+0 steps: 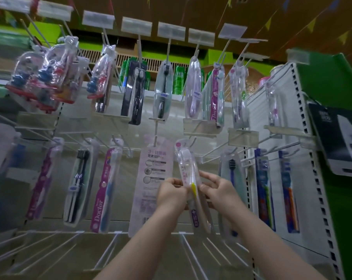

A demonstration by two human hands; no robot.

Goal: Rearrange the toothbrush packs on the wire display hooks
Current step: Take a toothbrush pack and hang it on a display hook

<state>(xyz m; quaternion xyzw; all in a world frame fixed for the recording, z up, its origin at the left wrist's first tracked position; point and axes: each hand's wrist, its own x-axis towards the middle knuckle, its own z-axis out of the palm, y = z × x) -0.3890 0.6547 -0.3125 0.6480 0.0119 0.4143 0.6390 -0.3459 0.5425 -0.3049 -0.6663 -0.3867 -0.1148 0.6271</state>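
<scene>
Both-handed: left hand (172,191) and right hand (217,190) pinching the yellow-handled toothbrush pack (188,178), fingers curled.

Before me, two rows of hooks: nine hanging spots of toothbrush packs (164,91) on the upper row, eight on the lower, one clear pack (188,178) in my two hands; seven price tags (171,30) overhead, some blurred
</scene>
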